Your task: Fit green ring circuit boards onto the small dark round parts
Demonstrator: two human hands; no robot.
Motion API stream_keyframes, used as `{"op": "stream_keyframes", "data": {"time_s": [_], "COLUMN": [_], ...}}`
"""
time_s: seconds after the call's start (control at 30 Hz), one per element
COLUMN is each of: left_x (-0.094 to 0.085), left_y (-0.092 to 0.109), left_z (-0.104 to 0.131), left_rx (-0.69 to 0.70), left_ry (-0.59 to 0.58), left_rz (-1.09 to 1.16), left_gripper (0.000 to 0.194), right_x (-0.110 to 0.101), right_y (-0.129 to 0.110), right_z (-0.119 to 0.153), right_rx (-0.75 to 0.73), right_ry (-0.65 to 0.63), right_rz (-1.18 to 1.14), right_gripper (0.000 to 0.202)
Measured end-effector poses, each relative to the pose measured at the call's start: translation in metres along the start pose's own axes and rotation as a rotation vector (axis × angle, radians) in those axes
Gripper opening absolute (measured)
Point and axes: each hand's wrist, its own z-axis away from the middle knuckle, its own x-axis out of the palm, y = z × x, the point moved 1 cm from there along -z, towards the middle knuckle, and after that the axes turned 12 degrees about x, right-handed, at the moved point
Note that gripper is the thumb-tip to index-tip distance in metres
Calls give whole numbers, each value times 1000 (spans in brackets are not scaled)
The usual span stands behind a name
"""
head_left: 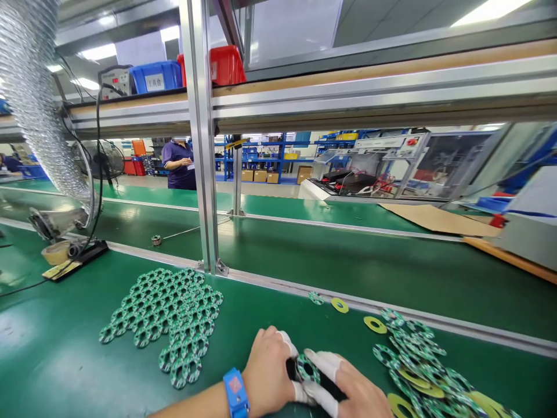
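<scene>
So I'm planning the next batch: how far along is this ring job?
Looks partway. A big spread of green rings lies at left, seemingly finished. The left hand and right hand hold one ring with a dark tool. A mixed green and yellow pile waits at right.

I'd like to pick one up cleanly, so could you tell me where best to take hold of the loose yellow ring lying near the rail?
Take the yellow ring by its outer rim, coming from above. It lies flat on the green mat, apart from the others, so opposite edges are probably free to pinch.
</scene>
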Motion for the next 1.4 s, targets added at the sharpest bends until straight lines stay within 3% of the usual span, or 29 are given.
{"op": "stream_keyframes", "data": {"time_s": [0.23,0.4,0.6,0.7,1.1,1.4], "left_x": [-8,-11,-14,-13,-13,-10], "left_y": [5,6,7,7,9,9], "left_z": [3,4,4,4,5,5], "left_rx": [23,37,42,36,29,34], "left_ry": [-13,-2,-11,-25,-56,-54], "left_rz": [9,6,2,-7,39,43], "left_gripper": [39,39,42,43,42,42], "right_x": [-7,-19,-32,-34,-27,-30], "right_y": [-21,-37,-43,-44,-44,-50], "right_z": [-2,-12,-25,-29,-25,-31], "right_rx": [176,278,320,367,590,532], "right_ry": [-129,-228,-376,-413,-408,-435], "right_rz": [-9,-162,-298,-327,-398,-254], "right_gripper": [26,32,11,15,27,24]}}
